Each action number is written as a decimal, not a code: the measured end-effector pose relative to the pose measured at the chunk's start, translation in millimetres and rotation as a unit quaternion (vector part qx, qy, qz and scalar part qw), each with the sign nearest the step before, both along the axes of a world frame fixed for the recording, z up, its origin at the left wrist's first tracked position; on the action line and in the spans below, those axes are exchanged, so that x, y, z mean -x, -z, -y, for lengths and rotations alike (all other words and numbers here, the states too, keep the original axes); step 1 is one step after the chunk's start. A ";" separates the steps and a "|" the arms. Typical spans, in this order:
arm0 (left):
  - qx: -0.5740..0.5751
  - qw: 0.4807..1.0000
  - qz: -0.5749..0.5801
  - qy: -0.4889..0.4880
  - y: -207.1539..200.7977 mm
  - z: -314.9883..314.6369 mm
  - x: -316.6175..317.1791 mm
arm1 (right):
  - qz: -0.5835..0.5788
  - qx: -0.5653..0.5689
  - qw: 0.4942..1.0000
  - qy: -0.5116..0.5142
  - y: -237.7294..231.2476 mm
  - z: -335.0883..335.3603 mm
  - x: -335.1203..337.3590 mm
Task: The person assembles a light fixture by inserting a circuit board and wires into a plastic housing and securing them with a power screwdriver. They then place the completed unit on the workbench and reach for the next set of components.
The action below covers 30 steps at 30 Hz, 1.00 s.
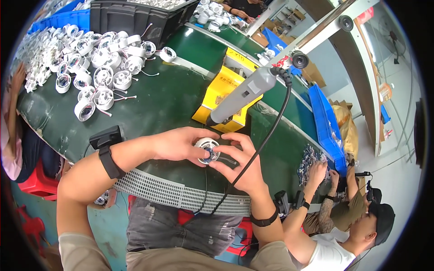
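Observation:
Over the green tabletop, just in front of me, I hold a small white round housing (202, 143) with a blue circuit board (209, 154) set in its open face. My left hand (181, 145) grips it from the left, the thumb resting on the board and the fingers around the far rim. From the other side, the fingertips of my right hand (242, 163) close on the housing's right edge. A thin white wire trails from it beneath my right fingers. A grey electric screwdriver (246, 95) hangs tilted just beyond my hands, its black cable passing over my right hand.
A yellow box (216, 92) stands behind the screwdriver. Many similar white housings (104, 74) are heaped at the far left, near a black crate (135, 20). A grey perforated strip (181, 195) lines the near edge. Co-workers sit at both sides; small wired parts (312, 165) lie at right.

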<state>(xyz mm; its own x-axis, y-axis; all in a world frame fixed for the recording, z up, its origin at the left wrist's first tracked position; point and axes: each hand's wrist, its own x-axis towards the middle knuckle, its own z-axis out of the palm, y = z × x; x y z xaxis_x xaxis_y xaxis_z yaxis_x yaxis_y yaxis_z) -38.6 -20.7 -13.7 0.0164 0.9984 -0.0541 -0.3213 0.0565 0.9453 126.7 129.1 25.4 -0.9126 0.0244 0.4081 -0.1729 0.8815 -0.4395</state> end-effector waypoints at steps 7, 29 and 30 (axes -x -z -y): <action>0.007 1.000 0.008 -0.020 3.2 -1.0 -1.7 | -0.036 -0.048 0.998 0.017 6.3 5.2 4.7; 0.025 1.000 0.002 -0.003 0.1 -1.1 -3.5 | -0.014 0.039 0.999 -0.008 13.0 -0.6 5.3; 0.028 1.000 -0.006 -0.006 -0.2 -1.6 -3.9 | -0.012 0.040 0.999 -0.009 13.3 -2.6 4.9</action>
<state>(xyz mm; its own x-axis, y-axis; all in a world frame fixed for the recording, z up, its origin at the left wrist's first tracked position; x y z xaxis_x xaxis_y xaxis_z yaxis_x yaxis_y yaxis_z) -34.7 -19.0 -13.6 0.0030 0.9939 -0.1100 -0.3112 0.1054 0.9445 121.8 131.7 12.1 -0.9031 0.0410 0.4274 -0.2004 0.8401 -0.5041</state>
